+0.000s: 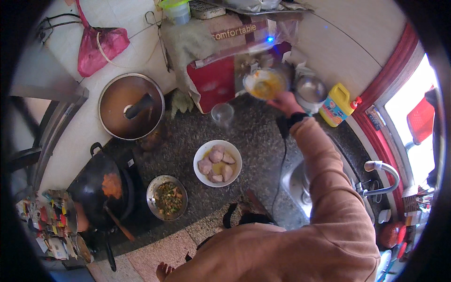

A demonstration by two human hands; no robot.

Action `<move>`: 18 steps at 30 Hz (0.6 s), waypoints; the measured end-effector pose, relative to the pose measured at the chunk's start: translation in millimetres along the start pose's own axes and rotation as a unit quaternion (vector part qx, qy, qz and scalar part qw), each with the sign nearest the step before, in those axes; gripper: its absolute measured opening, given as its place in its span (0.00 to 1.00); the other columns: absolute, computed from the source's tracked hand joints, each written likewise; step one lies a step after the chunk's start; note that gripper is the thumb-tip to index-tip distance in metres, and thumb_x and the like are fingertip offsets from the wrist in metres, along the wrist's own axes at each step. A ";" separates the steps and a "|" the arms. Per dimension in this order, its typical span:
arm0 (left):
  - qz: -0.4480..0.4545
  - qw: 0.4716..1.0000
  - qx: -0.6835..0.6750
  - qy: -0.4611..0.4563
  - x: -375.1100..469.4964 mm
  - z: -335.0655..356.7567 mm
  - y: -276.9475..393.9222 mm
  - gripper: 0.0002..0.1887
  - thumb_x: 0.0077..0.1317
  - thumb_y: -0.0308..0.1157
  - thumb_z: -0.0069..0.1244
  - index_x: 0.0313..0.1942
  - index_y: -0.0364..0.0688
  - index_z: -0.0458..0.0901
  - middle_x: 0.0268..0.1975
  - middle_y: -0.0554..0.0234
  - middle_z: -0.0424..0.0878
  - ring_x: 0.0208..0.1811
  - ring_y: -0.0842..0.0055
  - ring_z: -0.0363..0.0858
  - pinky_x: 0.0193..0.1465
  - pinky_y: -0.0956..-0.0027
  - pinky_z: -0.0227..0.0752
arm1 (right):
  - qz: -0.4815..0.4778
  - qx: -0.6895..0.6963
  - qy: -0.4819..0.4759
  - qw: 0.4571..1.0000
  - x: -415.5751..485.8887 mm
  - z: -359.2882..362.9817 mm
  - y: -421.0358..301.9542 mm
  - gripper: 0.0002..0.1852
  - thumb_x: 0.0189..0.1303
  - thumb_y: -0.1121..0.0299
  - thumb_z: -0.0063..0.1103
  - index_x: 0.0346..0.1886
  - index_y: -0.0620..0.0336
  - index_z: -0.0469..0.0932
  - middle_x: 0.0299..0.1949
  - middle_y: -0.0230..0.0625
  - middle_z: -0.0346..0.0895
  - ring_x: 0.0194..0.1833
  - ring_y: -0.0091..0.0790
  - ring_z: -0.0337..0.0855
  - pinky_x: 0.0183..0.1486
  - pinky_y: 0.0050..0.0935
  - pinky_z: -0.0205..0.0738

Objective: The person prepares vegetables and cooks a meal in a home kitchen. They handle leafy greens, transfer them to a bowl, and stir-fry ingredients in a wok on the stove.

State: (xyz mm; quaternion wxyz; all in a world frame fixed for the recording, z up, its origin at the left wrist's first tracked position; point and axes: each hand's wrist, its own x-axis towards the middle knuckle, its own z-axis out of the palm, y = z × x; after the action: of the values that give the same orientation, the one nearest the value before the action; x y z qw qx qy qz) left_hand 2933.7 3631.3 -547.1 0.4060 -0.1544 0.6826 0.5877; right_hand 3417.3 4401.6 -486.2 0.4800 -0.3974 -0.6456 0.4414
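My right hand [284,103] is stretched to the back of the counter and grips the rim of a bowl [266,84] with yellow and orange residue; the bowl is slightly blurred. A metal pot [310,90] stands right beside it. Low in the picture, my left hand [164,270] hangs by my body over the floor, its fingers partly curled, nothing seen in it. Before me on the dark counter are a white bowl [197,172] of pale chunks in yellowish liquid and a metal bowl [151,202] of chopped green and brown food. Orange food [111,185] lies in a black wok [91,197].
A clear glass cup [222,112] stands behind the white bowl. A large lid [123,109] leans at the back left. A yellow detergent bottle [334,105], a sink [297,187] and a faucet [391,176] are on the right. A black cord [282,169] crosses the counter.
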 end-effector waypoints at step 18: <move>-0.072 0.996 -0.023 0.057 51.7 -49.0 -45.4 0.20 0.61 0.43 0.43 0.52 0.46 0.69 0.50 0.61 0.70 0.47 0.64 0.68 0.47 0.57 0.69 | 0.205 0.060 -0.072 0.974 -83.1 84.9 -134.0 0.12 0.55 0.73 0.49 0.36 0.74 0.76 0.37 0.44 0.76 0.38 0.38 0.79 0.34 0.33 0.81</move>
State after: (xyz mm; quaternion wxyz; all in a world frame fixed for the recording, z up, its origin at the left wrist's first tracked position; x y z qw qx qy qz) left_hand 2914.5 3587.8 -616.9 0.4037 -0.2457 0.6786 0.5623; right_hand 3341.4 4268.3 -393.8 0.3546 -0.4585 -0.5557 0.5960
